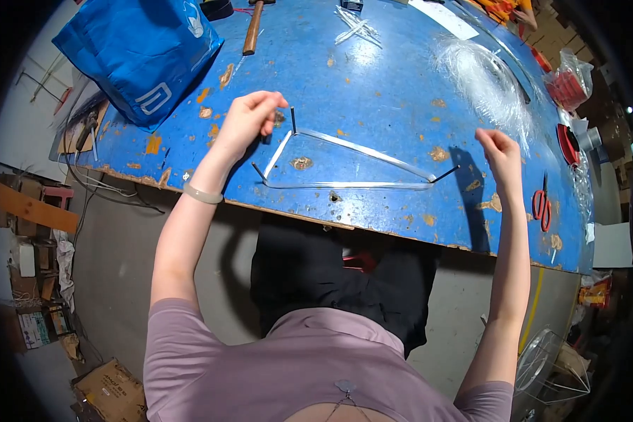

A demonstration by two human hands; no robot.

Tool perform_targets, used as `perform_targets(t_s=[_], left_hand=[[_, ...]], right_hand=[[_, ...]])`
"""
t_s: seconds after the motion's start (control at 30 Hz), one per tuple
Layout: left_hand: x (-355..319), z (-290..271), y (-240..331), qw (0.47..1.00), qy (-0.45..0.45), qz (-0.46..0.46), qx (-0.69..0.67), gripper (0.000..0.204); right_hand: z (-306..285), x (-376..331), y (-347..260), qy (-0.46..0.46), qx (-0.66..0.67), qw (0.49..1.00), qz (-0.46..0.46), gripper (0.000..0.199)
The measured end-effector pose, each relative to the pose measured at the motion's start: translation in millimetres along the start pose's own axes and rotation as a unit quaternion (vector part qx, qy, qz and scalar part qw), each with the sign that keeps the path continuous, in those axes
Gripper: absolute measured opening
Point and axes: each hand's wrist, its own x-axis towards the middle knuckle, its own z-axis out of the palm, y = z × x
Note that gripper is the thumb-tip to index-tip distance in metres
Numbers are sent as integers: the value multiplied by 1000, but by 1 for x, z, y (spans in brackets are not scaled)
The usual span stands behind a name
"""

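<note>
A band of clear, shiny strands [366, 152] runs in a long triangle round three thin dark pegs standing in the blue table. One peg [293, 121] is at the far left corner, another [259, 171] at the near left and the third [446, 173] at the right. Just left of the far peg, my left hand [250, 121] is raised with its fingers curled together. My right hand [501, 153] hovers beyond the right peg, thumb and fingertips pinched. Any thin strand in either pinch is too fine to make out. Neither hand touches the band.
A blue bag [137, 56] and a wooden-handled hammer [252, 32] occupy the far left. Loose clear strands [482, 84] spread at the far right, white pieces [357, 27] lie far centre, and red-handled scissors [541, 205] rest right of my right forearm. The table's worn edge [288, 214] faces me.
</note>
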Motion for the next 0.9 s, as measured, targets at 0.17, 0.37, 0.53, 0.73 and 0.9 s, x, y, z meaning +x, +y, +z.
perform_targets(t_s=[0.17,0.37,0.53,0.73,0.9], left_hand=[[-4,1,-8,833,21,285,474,16],[-44,-8,42,868,162,227,410,12],[-76,132,55,913,-35,353,203,10],[-189,361,3,792,-365,480,96,45],[-189,330,-13,585,-808,75,2,41]], right_hand=[[-25,-29,47,-64,-110,987,103,27],[-65,-165,49,-37,-94,989,111,22],[-111,-321,53,-45,-82,943,319,19],[-116,-379,-23,-44,-81,928,361,18],[-140,-364,-41,-147,-72,935,314,11]])
